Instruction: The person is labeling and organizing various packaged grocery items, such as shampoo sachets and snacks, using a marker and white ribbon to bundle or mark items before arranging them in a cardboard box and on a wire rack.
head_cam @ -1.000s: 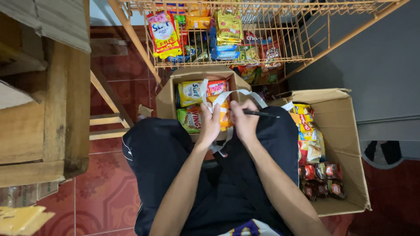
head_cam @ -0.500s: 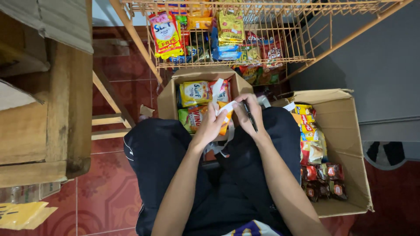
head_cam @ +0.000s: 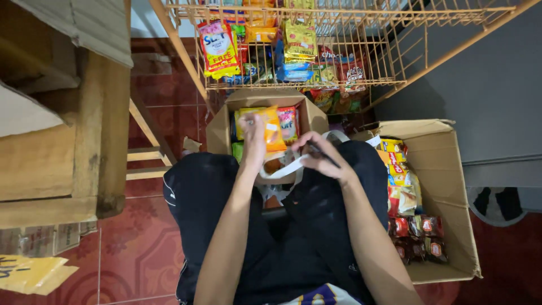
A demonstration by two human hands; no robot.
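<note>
I sit with black trousers over my knees. My left hand (head_cam: pixel 253 137) is raised over the small cardboard box (head_cam: pixel 220 133) in front of me and holds an orange snack packet (head_cam: pixel 273 130). My right hand (head_cam: pixel 320 156) is closed on a dark pen (head_cam: pixel 323 153) and also pinches a white strip (head_cam: pixel 285 169) that runs between my hands above my lap. More bright snack packets (head_cam: pixel 288 121) fill that box.
A larger open cardboard box (head_cam: pixel 451 226) with several snack packets stands at my right. A wire rack (head_cam: pixel 389 62) hung with packets rises ahead. Wooden furniture (head_cam: pixel 84 141) stands left on the red tiled floor, with yellow paper (head_cam: pixel 31 271) beside it.
My left hand has lifted an orange packet up out of the small box. My right hand, with the pen, has dropped slightly and now holds the white strip taut.
</note>
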